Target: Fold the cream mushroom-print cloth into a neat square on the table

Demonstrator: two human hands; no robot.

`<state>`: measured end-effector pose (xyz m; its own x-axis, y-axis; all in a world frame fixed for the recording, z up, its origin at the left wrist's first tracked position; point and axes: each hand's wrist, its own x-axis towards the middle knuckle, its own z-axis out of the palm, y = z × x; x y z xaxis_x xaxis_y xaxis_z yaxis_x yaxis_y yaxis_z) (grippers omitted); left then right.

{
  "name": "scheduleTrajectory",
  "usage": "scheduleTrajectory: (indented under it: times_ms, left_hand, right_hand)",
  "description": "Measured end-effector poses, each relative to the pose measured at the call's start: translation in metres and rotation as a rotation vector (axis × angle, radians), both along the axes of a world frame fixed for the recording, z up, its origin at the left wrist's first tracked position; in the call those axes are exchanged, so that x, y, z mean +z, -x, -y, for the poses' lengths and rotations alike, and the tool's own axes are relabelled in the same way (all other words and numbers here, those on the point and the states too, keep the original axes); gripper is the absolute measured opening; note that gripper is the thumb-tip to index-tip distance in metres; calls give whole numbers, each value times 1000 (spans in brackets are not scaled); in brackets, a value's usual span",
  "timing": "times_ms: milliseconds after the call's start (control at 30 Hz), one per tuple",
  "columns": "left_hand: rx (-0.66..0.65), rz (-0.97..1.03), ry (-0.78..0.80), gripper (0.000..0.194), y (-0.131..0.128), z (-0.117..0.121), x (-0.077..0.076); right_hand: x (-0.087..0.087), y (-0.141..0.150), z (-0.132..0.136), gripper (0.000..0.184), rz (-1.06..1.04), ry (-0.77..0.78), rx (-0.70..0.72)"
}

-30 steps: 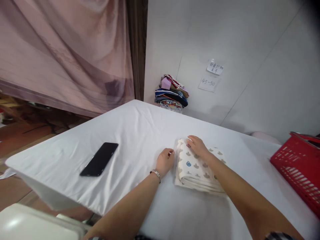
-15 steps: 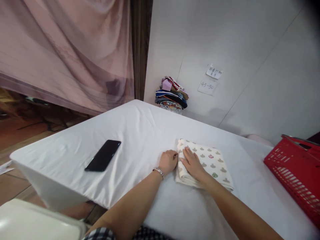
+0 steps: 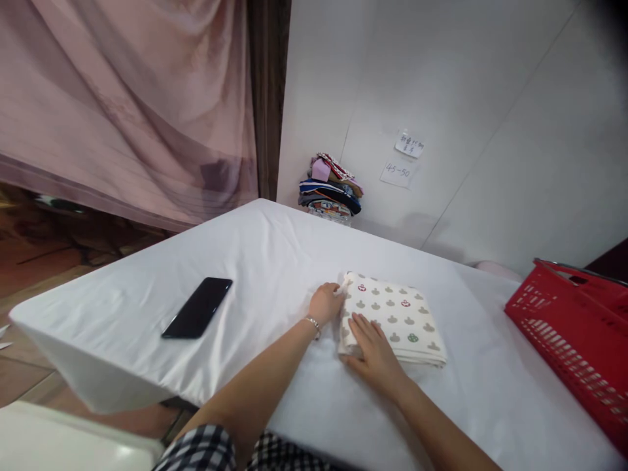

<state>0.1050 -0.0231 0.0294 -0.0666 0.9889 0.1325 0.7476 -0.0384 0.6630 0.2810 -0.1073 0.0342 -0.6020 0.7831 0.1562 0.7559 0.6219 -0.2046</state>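
Observation:
A folded cream cloth lies flat on the white-covered table, printed with grey mushroom-like shapes and a few red and green ones. At its left edge, my left hand is closed, with the fingertips pinching a bit of the cloth near the far left corner. My right hand rests on the near left part of the cloth, palm down, fingers stretched out and the thumb along the near edge. The underside of the cloth is hidden.
A black phone lies on the tablecloth to the left. At the right stands a red plastic basket. Folded clothes are stacked beyond the far edge, by a wall with paper notes. A white stool is at lower left.
My right hand has slid nearer to me, from the cloth's upper left to its near left edge. My left hand stays at the left edge. The view has shifted slightly.

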Motion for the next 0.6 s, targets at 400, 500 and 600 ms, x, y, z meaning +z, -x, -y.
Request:
scheduleTrajectory:
  times_ms: [400,500,600]
  left_hand:
    - [-36,-131,47,36,-12,-61,5]
    - [-55,-142,54,29,-12,-70,5]
    - [-77,-153,46,24,-12,-77,9]
  right_hand:
    - [-16,7,1,63,-53,-173,-19]
    - [-20,6,0,61,-64,-187,9]
    - [-25,4,1,57,-59,-201,31]
